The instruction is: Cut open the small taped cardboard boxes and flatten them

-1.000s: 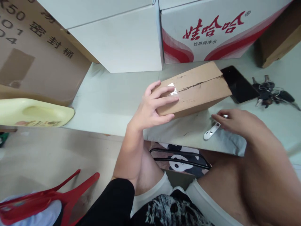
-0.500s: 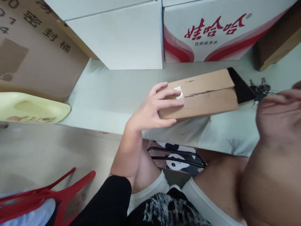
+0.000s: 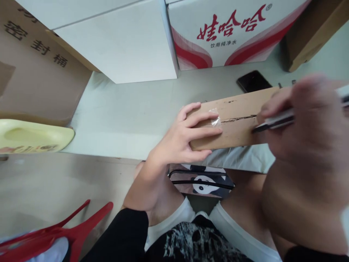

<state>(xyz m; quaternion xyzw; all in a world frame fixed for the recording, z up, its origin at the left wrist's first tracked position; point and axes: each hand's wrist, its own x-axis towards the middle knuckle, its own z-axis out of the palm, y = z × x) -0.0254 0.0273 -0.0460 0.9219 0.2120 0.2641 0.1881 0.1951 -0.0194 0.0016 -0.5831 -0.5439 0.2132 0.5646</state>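
A long brown cardboard box (image 3: 237,125) lies on the pale cloth-covered surface, with a dark seam along its top and a piece of clear tape near its left end. My left hand (image 3: 195,133) rests on that left end, fingers spread over the tape. My right hand (image 3: 302,116), blurred by motion, is closed around a black and white pen (image 3: 279,120). The pen's dark tip is at the box top, below the seam; whether it touches cannot be told. The right end of the box is hidden behind my right hand.
Behind the brown box are a black phone (image 3: 253,81), a white box with red lettering (image 3: 231,36) and a plain white box (image 3: 120,47). A yellow bottle (image 3: 35,135) lies at the left, before a large carton (image 3: 40,76). A red chair (image 3: 79,225) stands lower left.
My right hand has come in from the right edge over the box, with the pen now visible. The phone has come into view. The camera view has shifted slightly; my left hand stays on the box.
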